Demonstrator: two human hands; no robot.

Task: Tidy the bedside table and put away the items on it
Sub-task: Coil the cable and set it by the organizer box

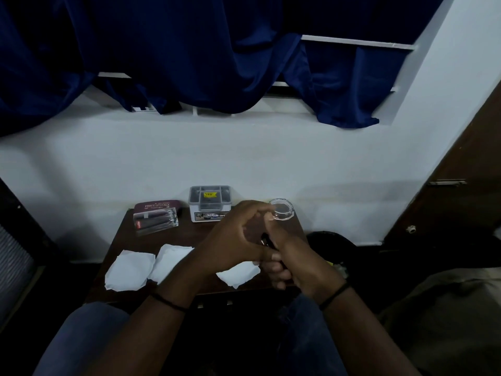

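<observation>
On the small dark bedside table [151, 242] lie a maroon glasses case [160, 205], a clear plastic pen box [156, 221], a grey lidded container with a yellow label [209, 202], a clear round glass dish [282, 209] and three white tissues [129, 270]. My right hand [290, 259] grips a thin dark pen-like object [264, 239] over the table's right side. My left hand [238, 234] meets it with curled fingers, its thumb against the right hand's fingers. One fingertip lies at the dish's rim. What the left fingers hold is hidden.
A white wall stands right behind the table, with a blue curtain [189, 55] hanging over the sill above. A black bin [334, 246] sits just right of the table, and a brown door [461, 169] beyond it. My knees are under the front edge.
</observation>
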